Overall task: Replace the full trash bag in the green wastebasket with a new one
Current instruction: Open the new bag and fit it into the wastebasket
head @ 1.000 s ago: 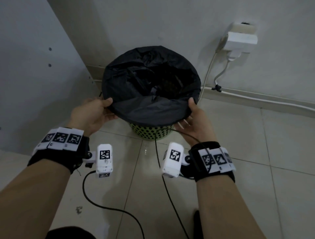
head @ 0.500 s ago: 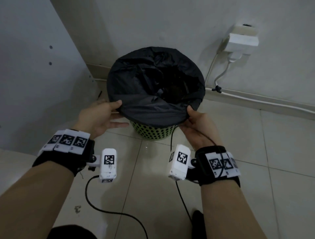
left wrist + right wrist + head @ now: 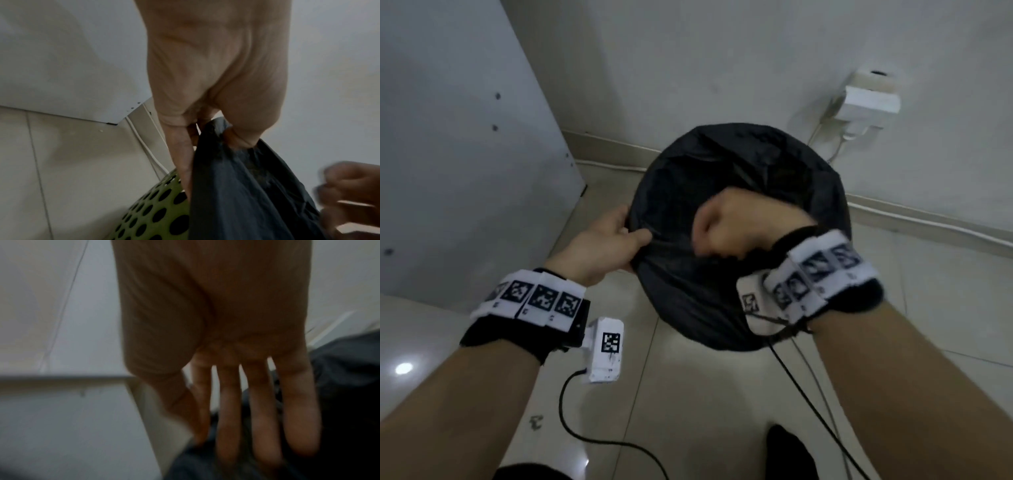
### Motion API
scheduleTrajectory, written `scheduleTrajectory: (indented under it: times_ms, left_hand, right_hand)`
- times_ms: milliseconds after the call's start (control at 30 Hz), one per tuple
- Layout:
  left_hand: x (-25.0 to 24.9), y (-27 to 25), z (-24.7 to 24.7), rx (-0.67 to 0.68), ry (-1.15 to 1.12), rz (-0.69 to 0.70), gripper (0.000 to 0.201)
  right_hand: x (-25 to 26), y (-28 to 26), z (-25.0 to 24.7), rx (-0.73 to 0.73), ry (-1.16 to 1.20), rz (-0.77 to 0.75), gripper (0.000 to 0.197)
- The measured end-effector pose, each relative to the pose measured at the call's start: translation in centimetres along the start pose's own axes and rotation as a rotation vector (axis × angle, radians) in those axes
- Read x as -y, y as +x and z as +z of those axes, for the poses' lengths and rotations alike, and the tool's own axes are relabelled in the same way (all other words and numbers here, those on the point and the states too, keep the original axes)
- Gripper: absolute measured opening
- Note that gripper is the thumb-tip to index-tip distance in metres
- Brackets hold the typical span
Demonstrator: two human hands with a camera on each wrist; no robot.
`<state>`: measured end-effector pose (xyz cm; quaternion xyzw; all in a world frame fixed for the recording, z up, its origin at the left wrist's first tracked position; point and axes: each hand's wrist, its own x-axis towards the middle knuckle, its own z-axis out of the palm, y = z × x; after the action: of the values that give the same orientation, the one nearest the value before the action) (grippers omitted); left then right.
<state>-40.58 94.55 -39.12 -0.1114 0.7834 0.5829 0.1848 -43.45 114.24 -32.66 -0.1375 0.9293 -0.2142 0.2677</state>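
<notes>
A black trash bag (image 3: pixel 739 164) lines the green perforated wastebasket (image 3: pixel 156 212), which the bag hides in the head view. My left hand (image 3: pixel 616 236) pinches the bag's left edge (image 3: pixel 216 129) between thumb and fingers, and the film is lifted and bunched there. My right hand (image 3: pixel 732 222) hovers over the bag's mouth, blurred by motion. In the right wrist view its fingers (image 3: pixel 230 410) are straight and spread, pointing down at the bag (image 3: pixel 349 369), and hold nothing.
The basket stands in a corner on a tiled floor. A white panel (image 3: pixel 465 154) is at the left, and a wall socket with a plug (image 3: pixel 869 99) is at the back right. White cables (image 3: pixel 928 222) run along the skirting. Black wrist cables (image 3: pixel 565 411) trail on the floor.
My right hand let go of the bag's near right rim and swung up over the bag's mouth. My left hand kept its pinch and pulled the left edge up and inward.
</notes>
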Motion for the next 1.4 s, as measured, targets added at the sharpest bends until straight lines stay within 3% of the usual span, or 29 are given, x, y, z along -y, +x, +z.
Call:
scheduleTrajectory:
  times_ms: [33,100,167,233,367,467,533,667,800,967,1067,1133,1267,1400]
  left_hand:
    - [0.1,-0.2,-0.1,0.02,0.028,0.011,0.024]
    - [0.5,-0.7,-0.2,0.079,0.07,0.052,0.023]
    - [0.5,-1.3,0.0,0.136,0.112,0.106,0.026]
    - [0.5,-2.0,-0.1,0.196,0.167,0.141,0.042]
    - [1.3,-2.3,-0.4,0.238,0.223,0.169,0.046]
    - [1.3,-2.3,-0.4,0.224,0.223,0.169,0.048]
    - [1.1,-2.2,-0.2,0.206,0.23,0.165,0.044]
    - [0.8,-2.0,0.5,0.167,0.228,0.136,0.045]
    - [0.5,-1.8,0.6,0.147,0.217,0.09,0.041]
    - [0.6,-1.9,0.4,0.162,0.242,0.102,0.024]
    - [0.2,-2.5,0.5,0.184,0.299,0.146,0.037]
    - [0.1,-2.8,0.6,0.198,0.33,0.179,0.043]
    - [0.3,-2.8,0.7,0.211,0.354,0.214,0.038]
    - [0.2,-2.5,1.3,0.2,0.357,0.24,0.024]
  right_hand:
    - [0.2,1.1,2.0,0.223,-0.071,0.015,0.011]
    - [-0.5,3.3,6.2,0.419,-0.174,0.025,0.022]
    - [-1.9,5.4,9.3,0.389,-0.111,0.055,0.031]
    - [-3.7,7.2,11.4,0.332,0.011,0.154,0.04]
    - [-8.1,8.5,14.1,0.334,0.091,0.385,0.094]
    - [-9.6,8.7,15.1,0.332,0.061,0.425,0.121]
    - [-8.8,8.5,14.2,0.376,-0.042,0.393,0.112]
    - [-3.7,5.1,9.1,0.433,-0.187,0.234,0.067]
    - [-0.3,-0.5,2.4,0.361,-0.178,0.126,0.025]
    - [-3.5,-2.0,-2.4,0.206,-0.114,0.327,0.034]
    - [-7.4,0.6,0.1,0.144,-0.254,0.362,0.052]
    - [-9.8,2.5,2.7,0.158,-0.218,0.4,0.057]
    - [-13.3,5.2,6.3,0.124,-0.048,0.475,0.064]
    - [-14.0,5.9,8.1,0.111,-0.041,0.434,0.069]
